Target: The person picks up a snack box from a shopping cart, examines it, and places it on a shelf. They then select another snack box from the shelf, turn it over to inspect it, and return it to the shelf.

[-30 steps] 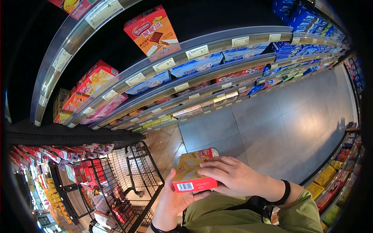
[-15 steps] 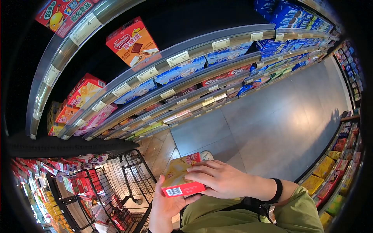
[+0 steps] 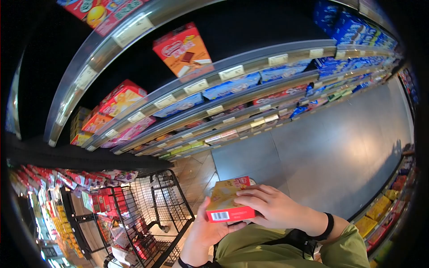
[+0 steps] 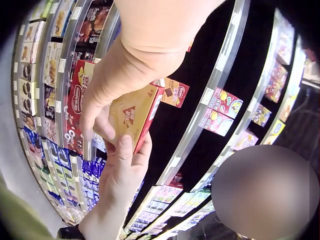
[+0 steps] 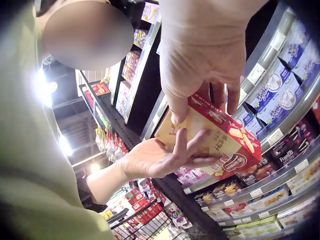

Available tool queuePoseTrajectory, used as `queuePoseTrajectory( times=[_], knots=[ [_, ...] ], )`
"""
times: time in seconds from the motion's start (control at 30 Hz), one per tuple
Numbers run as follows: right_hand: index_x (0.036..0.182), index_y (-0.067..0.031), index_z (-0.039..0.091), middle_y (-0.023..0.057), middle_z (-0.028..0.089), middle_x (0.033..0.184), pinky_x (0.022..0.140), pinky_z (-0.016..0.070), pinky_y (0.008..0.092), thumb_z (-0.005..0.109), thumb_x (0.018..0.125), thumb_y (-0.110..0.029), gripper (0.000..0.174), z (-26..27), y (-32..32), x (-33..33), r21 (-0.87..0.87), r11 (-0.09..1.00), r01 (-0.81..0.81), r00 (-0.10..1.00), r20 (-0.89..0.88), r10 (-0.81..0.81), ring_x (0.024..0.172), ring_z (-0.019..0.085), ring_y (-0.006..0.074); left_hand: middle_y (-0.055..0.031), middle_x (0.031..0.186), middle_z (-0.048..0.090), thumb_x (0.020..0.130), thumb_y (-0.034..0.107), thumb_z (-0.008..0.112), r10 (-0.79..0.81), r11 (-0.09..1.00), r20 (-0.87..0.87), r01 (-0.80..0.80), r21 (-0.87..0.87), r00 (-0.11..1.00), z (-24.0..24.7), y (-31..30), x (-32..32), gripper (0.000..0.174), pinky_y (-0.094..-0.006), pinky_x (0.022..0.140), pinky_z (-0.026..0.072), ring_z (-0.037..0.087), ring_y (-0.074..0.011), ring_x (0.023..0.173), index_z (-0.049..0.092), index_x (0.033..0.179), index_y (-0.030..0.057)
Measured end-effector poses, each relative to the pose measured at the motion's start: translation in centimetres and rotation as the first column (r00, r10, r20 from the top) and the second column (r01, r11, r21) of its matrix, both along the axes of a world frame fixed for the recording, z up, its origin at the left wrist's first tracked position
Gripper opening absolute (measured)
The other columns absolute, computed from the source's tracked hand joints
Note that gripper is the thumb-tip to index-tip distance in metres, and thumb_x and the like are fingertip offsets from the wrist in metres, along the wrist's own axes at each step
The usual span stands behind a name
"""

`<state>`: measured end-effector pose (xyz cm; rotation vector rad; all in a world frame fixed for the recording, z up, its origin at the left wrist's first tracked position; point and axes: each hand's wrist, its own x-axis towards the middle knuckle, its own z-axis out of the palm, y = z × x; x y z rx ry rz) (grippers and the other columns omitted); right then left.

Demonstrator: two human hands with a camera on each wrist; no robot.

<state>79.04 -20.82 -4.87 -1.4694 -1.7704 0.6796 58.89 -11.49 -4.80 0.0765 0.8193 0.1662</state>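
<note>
Glossy printed cardboard box (image 3: 229,199), black metal-wire cart (image 3: 147,210), smooth grey tiled floor (image 3: 339,152)

Box (image 3: 230,198) has a yellow top, a red edge and a white barcode patch with black bars. Shelf carton (image 3: 183,50) red-orange, white logo panel. Packs (image 3: 232,86) blue and white. Floor tiles (image 3: 339,147) plain grey. Cart (image 3: 147,198) black wire grid. Wristband (image 3: 328,225) black. Garment (image 3: 268,250) olive green.

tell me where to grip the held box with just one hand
Probably across its broad faces: the box is a thin, flat carton lying roughly level. Come from the right, as the right hand does, fingers on top, thumb beneath.
</note>
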Motion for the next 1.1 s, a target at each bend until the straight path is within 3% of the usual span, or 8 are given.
queuePoseTrajectory(
  times=[0.03, 0.3, 0.33, 0.57, 0.7, 0.73, 0.97, 1.1],
  knots=[
    [0.125, -0.0122, 0.053, 0.0078, 0.059, 0.123, 0.091, 0.0487, 0.0402, 0.071, 0.073, -0.015, 0.055, 0.0, 0.1, -0.1, -0.024, 1.000, -0.001, 1.000, 0.003, 0.001, 0.110, 0.058, 0.0281, -0.0160, 0.140, 0.047, 0.093, 0.062, 0.036, -0.038, 0.999, -0.076, 0.040, 0.028, 0.996, 0.3, 0.0, 0.1, 0.073, -0.0638, 0.105, 0.0321, 0.047, -0.0346, 0.128, 0.035, 0.144, 0.0095],
    [0.125, -0.0099, 0.054, 0.0104, 0.058, 0.125, 0.096, 0.0452, 0.0426, 0.070, 0.076, -0.018, 0.052, 0.4, 1.5, -1.0, -0.040, 0.993, -0.108, 0.994, 0.001, 0.108, 0.111, 0.057, 0.0306, -0.0179, 0.139, 0.048, 0.096, 0.059, 0.030, 0.014, 1.000, 0.008, -0.014, -0.006, 1.000, -0.5, 0.1, -2.1, 0.071, -0.0605, 0.107, 0.0318, 0.048, -0.0382, 0.126, 0.035, 0.144, 0.0085],
    [0.124, -0.0100, 0.055, 0.0105, 0.059, 0.123, 0.096, 0.0459, 0.0425, 0.070, 0.077, -0.020, 0.050, 0.4, 1.8, -1.2, -0.025, 0.992, -0.122, 0.992, -0.005, 0.122, 0.110, 0.057, 0.0310, -0.0125, 0.137, 0.051, 0.098, 0.055, 0.034, 0.070, 0.996, 0.203, -0.058, -0.068, 0.977, -2.2, 0.0, -3.2, 0.062, -0.0590, 0.103, 0.0391, 0.054, -0.0340, 0.121, 0.037, 0.142, 0.0111],
    [0.121, -0.0074, 0.056, 0.0107, 0.060, 0.120, 0.094, 0.0478, 0.0417, 0.073, 0.079, -0.022, 0.048, 1.8, 3.3, -2.2, -0.023, 0.982, -0.187, 0.981, 0.044, 0.188, 0.109, 0.058, 0.0315, -0.0127, 0.137, 0.052, 0.098, 0.052, 0.038, 0.131, 0.990, 0.369, -0.104, -0.092, 0.920, -2.9, 0.1, -4.9, 0.061, -0.0557, 0.105, 0.0378, 0.054, -0.0344, 0.121, 0.037, 0.143, 0.0107],
    [0.119, -0.0066, 0.057, 0.0098, 0.060, 0.124, 0.093, 0.0492, 0.0409, 0.077, 0.075, -0.019, 0.050, 3.0, 4.3, -3.4, -0.098, 0.973, -0.207, 0.975, 0.058, 0.213, 0.111, 0.057, 0.0317, -0.0121, 0.136, 0.052, 0.099, 0.051, 0.036, 0.128, 0.991, 0.208, -0.119, -0.056, 0.970, -1.0, 0.5, -5.3, 0.060, -0.0543, 0.105, 0.0375, 0.052, -0.0321, 0.123, 0.036, 0.143, 0.0102],
    [0.119, -0.0066, 0.057, 0.0098, 0.060, 0.124, 0.093, 0.0492, 0.0409, 0.077, 0.075, -0.019, 0.050, 3.0, 4.6, -3.6, -0.095, 0.971, -0.218, 0.972, 0.066, 0.224, 0.111, 0.057, 0.0317, -0.0155, 0.129, 0.058, 0.098, 0.055, 0.037, 0.190, 0.978, 0.195, -0.203, 0.047, 0.962, 0.9, -0.2, -5.1, 0.060, -0.0503, 0.093, 0.0494, 0.060, -0.0349, 0.112, 0.049, 0.135, 0.0095],
    [0.120, -0.0067, 0.056, 0.0090, 0.060, 0.124, 0.093, 0.0493, 0.0391, 0.076, 0.076, -0.020, 0.050, 2.6, 6.7, -5.2, -0.075, 0.949, -0.307, 0.943, 0.112, 0.314, 0.112, 0.057, 0.0299, -0.0162, 0.127, 0.059, 0.097, 0.055, 0.036, 0.241, 0.963, 0.300, -0.267, 0.048, 0.923, -1.4, 0.0, -7.3, 0.061, -0.0508, 0.090, 0.0512, 0.063, -0.0358, 0.106, 0.049, 0.135, 0.0092],
    [0.122, -0.0074, 0.055, 0.0089, 0.059, 0.127, 0.095, 0.0483, 0.0395, 0.074, 0.079, -0.021, 0.049, 3.4, 7.9, -6.6, -0.152, 0.930, -0.334, 0.932, 0.092, 0.350, 0.115, 0.056, 0.0295, -0.0167, 0.127, 0.059, 0.097, 0.056, 0.037, 0.284, 0.948, 0.241, -0.309, 0.071, 0.928, -1.3, 0.3, -8.3, 0.062, -0.0508, 0.090, 0.0516, 0.064, -0.0367, 0.104, 0.047, 0.137, 0.0091]
  ],
)
